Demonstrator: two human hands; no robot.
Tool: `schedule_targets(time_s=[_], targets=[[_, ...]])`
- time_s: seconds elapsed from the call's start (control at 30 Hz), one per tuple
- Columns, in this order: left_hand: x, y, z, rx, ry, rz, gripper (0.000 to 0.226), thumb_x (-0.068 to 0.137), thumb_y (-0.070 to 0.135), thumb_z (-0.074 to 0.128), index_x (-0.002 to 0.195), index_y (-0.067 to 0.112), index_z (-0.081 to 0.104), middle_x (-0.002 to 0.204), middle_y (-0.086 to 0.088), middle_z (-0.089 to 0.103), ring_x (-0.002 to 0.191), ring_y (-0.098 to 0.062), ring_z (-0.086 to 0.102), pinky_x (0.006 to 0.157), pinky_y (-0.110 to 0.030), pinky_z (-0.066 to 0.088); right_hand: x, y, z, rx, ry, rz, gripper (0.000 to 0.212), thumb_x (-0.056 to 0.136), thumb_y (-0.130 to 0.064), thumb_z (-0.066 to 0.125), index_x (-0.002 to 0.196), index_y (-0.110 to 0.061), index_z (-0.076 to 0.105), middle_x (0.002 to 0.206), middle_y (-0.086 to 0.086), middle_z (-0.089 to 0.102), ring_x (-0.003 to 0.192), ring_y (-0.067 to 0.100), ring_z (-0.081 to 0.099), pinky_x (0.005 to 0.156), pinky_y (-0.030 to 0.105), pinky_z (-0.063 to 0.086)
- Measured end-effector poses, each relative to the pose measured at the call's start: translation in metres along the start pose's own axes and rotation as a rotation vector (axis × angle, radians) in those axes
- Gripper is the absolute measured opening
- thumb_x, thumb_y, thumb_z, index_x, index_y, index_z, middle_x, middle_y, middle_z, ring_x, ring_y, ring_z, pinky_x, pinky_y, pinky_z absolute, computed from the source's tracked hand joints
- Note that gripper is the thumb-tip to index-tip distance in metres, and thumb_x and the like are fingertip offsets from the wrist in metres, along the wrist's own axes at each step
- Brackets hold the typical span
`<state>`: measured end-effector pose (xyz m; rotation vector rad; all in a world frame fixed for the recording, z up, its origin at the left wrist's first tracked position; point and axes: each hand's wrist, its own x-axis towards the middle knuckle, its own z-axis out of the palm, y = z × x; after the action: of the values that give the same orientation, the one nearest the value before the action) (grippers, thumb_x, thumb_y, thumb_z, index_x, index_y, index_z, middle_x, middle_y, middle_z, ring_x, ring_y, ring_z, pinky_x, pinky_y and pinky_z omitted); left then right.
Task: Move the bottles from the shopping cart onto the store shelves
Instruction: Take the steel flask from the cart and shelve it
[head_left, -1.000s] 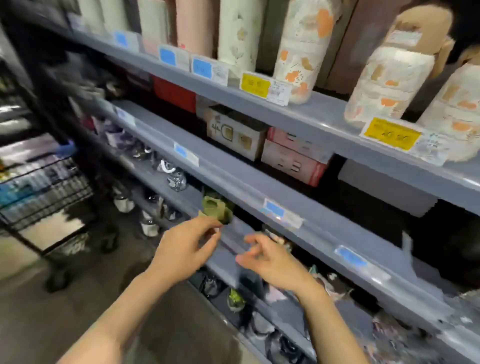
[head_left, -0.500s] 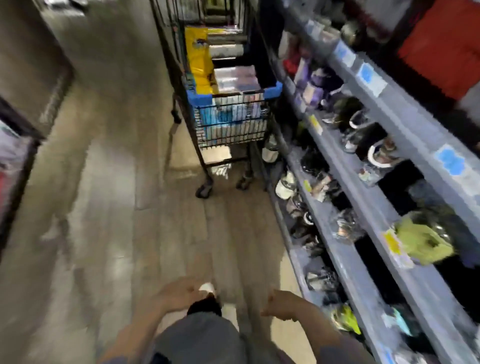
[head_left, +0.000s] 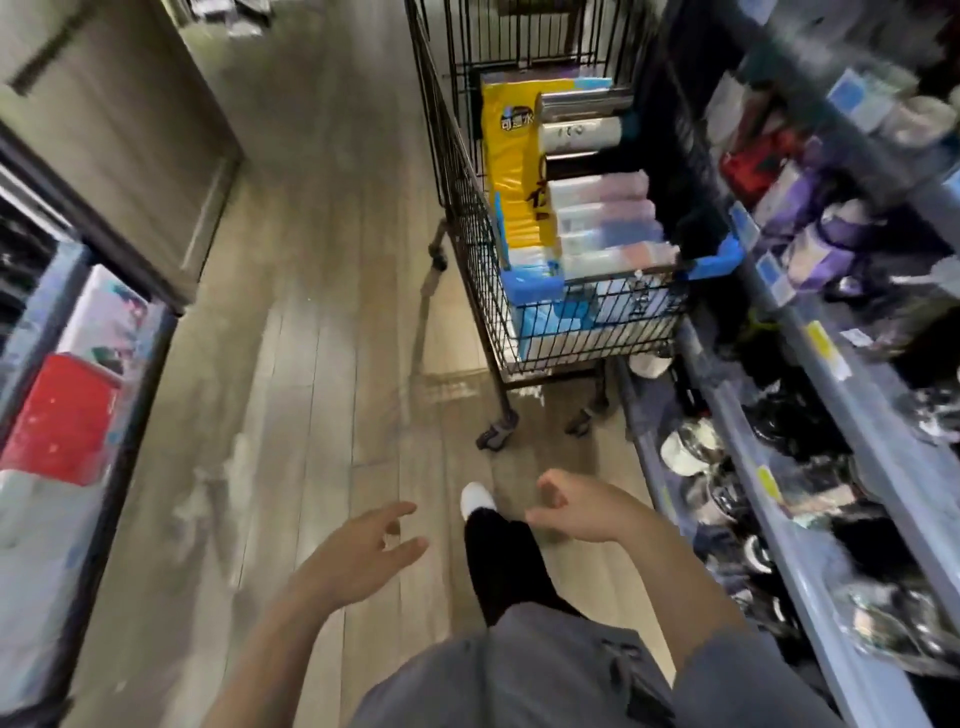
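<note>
Down the aisle ahead, the shopping cart (head_left: 566, 291) is sitting just beside the shelves (head_left: 810, 415) on your right, and you are walking toward it, judging by the raised foot. Left hand (head_left: 358, 556) and right hand (head_left: 576, 512) are hanging apart, fingers loose, holding nothing. Next you are needing to reach in for a bottle. Bottles (head_left: 579, 132) are lying flat, long axis crosswise to the cart; which end carries the cap, cannot tell.

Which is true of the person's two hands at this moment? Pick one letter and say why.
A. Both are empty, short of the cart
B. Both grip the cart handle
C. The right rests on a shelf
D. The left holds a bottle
A: the left hand and right hand both hang empty over the wood floor, well short of the shopping cart.
</note>
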<state>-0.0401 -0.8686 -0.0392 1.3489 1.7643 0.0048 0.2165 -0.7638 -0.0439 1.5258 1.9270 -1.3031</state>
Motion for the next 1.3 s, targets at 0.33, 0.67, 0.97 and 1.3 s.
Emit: schedule_targets(time_s=[0.33,0.67,0.97,1.3], targets=[[0.175,0.104,-0.191,0.204,0.124,0.323,0.049,0.094,0.049,0.051,0.141,0.037,0.041,0.120,0.015,0.055,0.106,-0.002,0.054,0.086,-0.019,0.044,0.139,-0.048,-0.173,0.654,0.412,-0.123,0.019,0.087,-0.040,0.066,0.101,-0.031,0.057,0.090,-0.012,0.061,0.091,0.014,0.062,0.088,0.036,0.051],[0.354,0.216,-0.256,0.158,-0.011,0.652,0.033,0.090,0.039,0.062,0.121,0.028,0.062,0.090,0.017,0.063,0.080,0.007,0.059,0.072,-0.009,0.043,0.202,-0.047,-0.256,1.071,0.714,0.146,0.007,0.090,-0.025,0.066,0.092,-0.026,0.060,0.090,0.000,0.066,0.070,0.010,0.063,0.058,0.015,0.043],[0.555,0.324,-0.343,0.360,-0.332,0.900,0.057,0.082,0.057,0.051,0.125,0.021,0.062,0.109,0.005,0.067,0.097,-0.013,0.064,0.084,-0.032,0.051,0.299,-0.081,-0.331,1.325,0.936,0.525,0.012,0.088,-0.021,0.068,0.084,-0.028,0.059,0.089,0.004,0.064,0.078,0.017,0.061,0.074,0.032,0.049],[0.718,0.442,-0.392,0.374,0.072,0.829,0.060,0.087,0.046,0.064,0.137,0.016,0.049,0.131,-0.014,0.054,0.120,-0.034,0.051,0.097,-0.041,0.043,0.361,-0.119,-0.419,1.491,1.023,0.559,0.006,0.089,-0.028,0.065,0.093,-0.032,0.062,0.095,-0.005,0.063,0.090,0.019,0.065,0.084,0.037,0.051]])
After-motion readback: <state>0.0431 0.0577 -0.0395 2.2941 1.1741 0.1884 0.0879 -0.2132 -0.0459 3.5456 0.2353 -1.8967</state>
